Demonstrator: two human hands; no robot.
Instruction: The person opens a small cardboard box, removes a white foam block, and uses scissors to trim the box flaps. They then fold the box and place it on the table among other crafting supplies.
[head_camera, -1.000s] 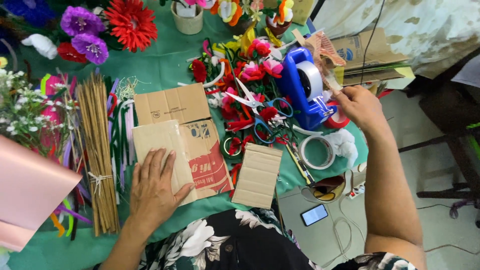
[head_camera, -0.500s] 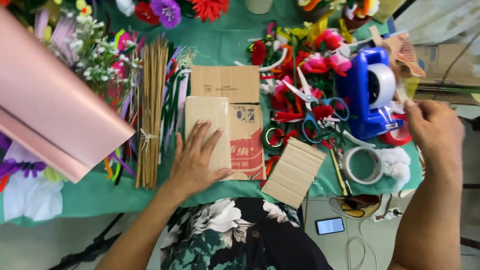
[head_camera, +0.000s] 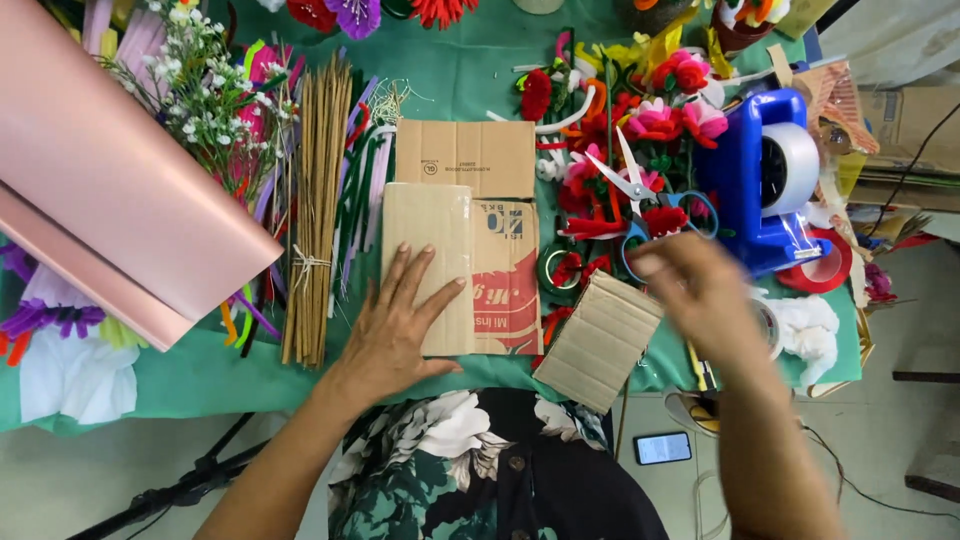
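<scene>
Fingers of my left hand (head_camera: 400, 325) lie spread and flat on the folded cardboard (head_camera: 462, 268), pinning it to the green cloth (head_camera: 150, 385); they grip nothing, only press down. My right hand (head_camera: 700, 290) hangs blurred over the right part of the table, and I cannot tell how far its fingers are open or whether they hold anything.

Biggest thing around is the pink roll (head_camera: 110, 190), slanting across the left and jutting past the cloth's near edge. Next comes the cardboard itself, in the middle, its near edge close to the table edge by my body and its far edge touching another flat piece (head_camera: 465, 158). Just left of my left hand runs the tied bundle of sticks (head_camera: 315, 210), leaving only a narrow strip of cloth between. A blue tape dispenser (head_camera: 765, 180) stands near the right edge, just beyond my right hand. A ribbed cardboard scrap (head_camera: 598, 342) overhangs the near edge between my hands. Scissors (head_camera: 640, 195) lie on the flower pile (head_camera: 640, 130), past the right hand. Bare cloth shows mostly at the near left corner.
</scene>
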